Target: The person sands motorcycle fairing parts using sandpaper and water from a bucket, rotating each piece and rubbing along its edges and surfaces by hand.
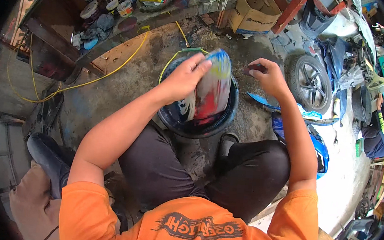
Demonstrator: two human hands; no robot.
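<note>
My left hand (187, 77) grips the upper left edge of a curved plastic panel (213, 92), its paint worn to grey with red, yellow-green and blue patches. The panel is tilted upright over a round black basin (195, 134) and slightly blurred; it hides much of the basin's inside. To the right, apart from the panel, my right hand (271, 77) pinches a small dark reddish-brown piece of what looks like sandpaper (252, 68) between thumb and fingers.
A yellow hose (109, 74) runs across the floor on the left. Right of me lie blue fairing parts (319, 149) and a wheel (311, 82). A cardboard box (254, 16) and shelved cans (125, 9) stand ahead. Another person (378, 136) is at far right.
</note>
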